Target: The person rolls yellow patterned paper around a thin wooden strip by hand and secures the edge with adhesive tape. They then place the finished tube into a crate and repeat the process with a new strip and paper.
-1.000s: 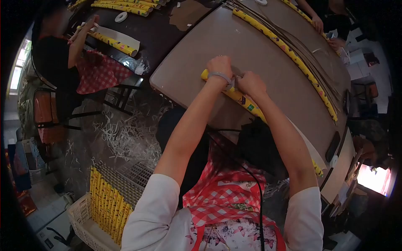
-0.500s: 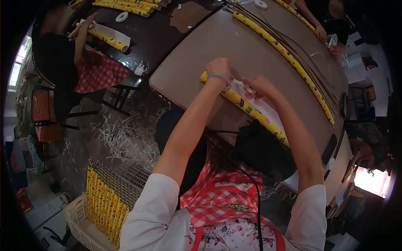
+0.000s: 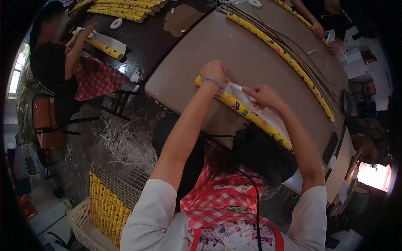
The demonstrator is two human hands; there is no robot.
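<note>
A yellow patterned paper tube (image 3: pixel 251 113) lies slantwise near the table's edge in front of me, with a white flap of paper (image 3: pixel 274 117) standing out along its far side. My left hand (image 3: pixel 213 71), a grey band on its wrist, is closed just beyond the tube's upper end; what its fingers grip is hidden. Over the white flap, my right hand (image 3: pixel 264 96) has its fingers curled and thumb stretched toward the left hand. Anything pinched in it is too small to make out.
Another long yellow tube (image 3: pixel 280 50) lies across the table beside thin brown strips (image 3: pixel 303 62). A white tape roll (image 3: pixel 254 3) sits at the back. Tubes fill a crate (image 3: pixel 81 224) below left. Co-workers handle tubes at left and far right. Paper shreds (image 3: pixel 125 138) litter the floor.
The view has shifted slightly. My right hand has curled its fingers more, and the greyish thing seen at its fingertips before no longer shows. My left hand stays closed by the tube's upper end.
</note>
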